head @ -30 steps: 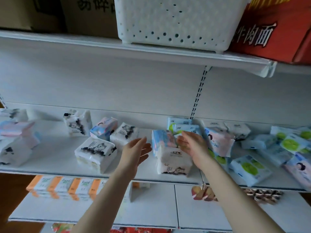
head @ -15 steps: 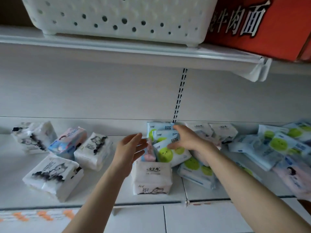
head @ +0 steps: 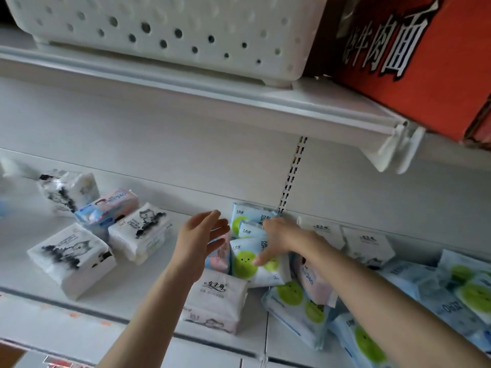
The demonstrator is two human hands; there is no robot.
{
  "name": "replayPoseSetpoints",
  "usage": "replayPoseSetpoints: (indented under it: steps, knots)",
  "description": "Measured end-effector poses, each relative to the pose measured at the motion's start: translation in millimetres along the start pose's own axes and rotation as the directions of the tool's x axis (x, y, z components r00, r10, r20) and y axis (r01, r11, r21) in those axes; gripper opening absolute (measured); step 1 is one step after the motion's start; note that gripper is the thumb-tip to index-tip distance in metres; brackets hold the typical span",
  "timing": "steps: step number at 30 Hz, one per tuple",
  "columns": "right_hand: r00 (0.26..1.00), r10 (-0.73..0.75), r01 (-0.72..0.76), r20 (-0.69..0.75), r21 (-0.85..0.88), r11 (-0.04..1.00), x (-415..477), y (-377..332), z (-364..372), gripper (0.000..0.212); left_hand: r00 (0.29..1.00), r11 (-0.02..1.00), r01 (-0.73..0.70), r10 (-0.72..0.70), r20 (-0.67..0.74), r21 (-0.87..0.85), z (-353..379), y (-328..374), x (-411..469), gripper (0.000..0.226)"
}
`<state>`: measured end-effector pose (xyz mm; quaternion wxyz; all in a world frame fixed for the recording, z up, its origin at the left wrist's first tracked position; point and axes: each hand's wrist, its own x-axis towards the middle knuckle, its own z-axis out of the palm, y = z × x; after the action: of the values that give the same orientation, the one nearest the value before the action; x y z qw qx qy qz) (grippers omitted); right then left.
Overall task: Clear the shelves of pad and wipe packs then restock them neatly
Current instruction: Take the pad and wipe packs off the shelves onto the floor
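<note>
White metal shelf (head: 159, 288) carried the scattered packs. Compared with half a second earlier, the right grip (head: 281, 240) had settled lower on the pale blue wipe pack with green smiley faces (head: 247, 264), fingers curled over its top edge and thumb across its front. That pack leaned among others near the back of the shelf. The left grip (head: 202, 243) had drawn nearer, fingers straight and spread, holding nothing, just beside the pack. Above, a white perforated plastic basket (head: 172, 35) sat on the upper shelf (head: 186, 83), its contents hidden, beside a red-orange cardboard carton with black characters (head: 411, 62).
</note>
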<state>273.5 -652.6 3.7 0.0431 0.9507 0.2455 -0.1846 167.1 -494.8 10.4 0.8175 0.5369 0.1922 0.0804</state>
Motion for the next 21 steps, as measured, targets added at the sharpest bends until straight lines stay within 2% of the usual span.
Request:
replayPoseSetpoints:
  steps: [4,6,7,8,10,12,13,15,17,20,21]
  knots:
    - [0.999,0.007,0.000,-0.043,0.153,0.988,-10,3,4,0.079,1.000,1.000,-0.004,0.004,0.002,-0.014,6,3,1,0.010]
    - [0.988,0.038,0.000,-0.153,0.239,0.971,-15,8,-4,0.075,1.000,0.999,-0.012,0.012,-0.004,-0.035,7,3,3,0.009]
    - [0.971,0.089,-0.004,-0.223,0.357,0.934,-17,11,-11,0.075,1.000,0.999,-0.020,0.019,-0.016,-0.044,9,3,4,0.009]
    - [0.945,0.157,0.014,-0.288,0.514,0.858,-21,14,-20,0.074,0.999,0.998,-0.031,0.030,-0.033,-0.048,10,3,5,0.010]
    - [0.873,0.264,0.158,-0.411,0.749,0.643,-29,14,-37,0.063,0.998,0.998,-0.047,0.045,-0.043,-0.044,14,2,7,0.024]
    - [0.825,0.265,0.330,-0.499,0.806,0.491,-36,2,-50,0.041,1.000,0.999,-0.019,0.019,0.014,-0.047,18,0,9,0.049]
    - [0.827,0.228,0.388,-0.513,0.816,0.429,-38,-6,-53,0.030,0.997,0.998,0.005,-0.001,0.078,-0.059,20,0,9,0.057]
    - [0.873,0.136,0.412,-0.468,0.858,0.307,-36,-21,-56,0.017,0.971,0.984,0.045,-0.003,0.237,-0.174,20,3,9,0.062]
    - [0.935,0.037,0.341,-0.354,0.920,0.194,-32,-27,-59,0.016,0.940,0.931,0.100,0.026,0.339,-0.351,13,4,11,0.068]
    - [0.972,-0.056,0.234,-0.229,0.966,0.110,-22,-28,-62,0.026,0.929,0.914,0.147,0.004,0.371,-0.377,-5,4,16,0.053]
    - [0.973,-0.076,0.226,-0.220,0.969,0.096,-17,-29,-60,0.025,0.922,0.922,0.137,0.015,0.388,-0.362,-8,4,17,0.054]
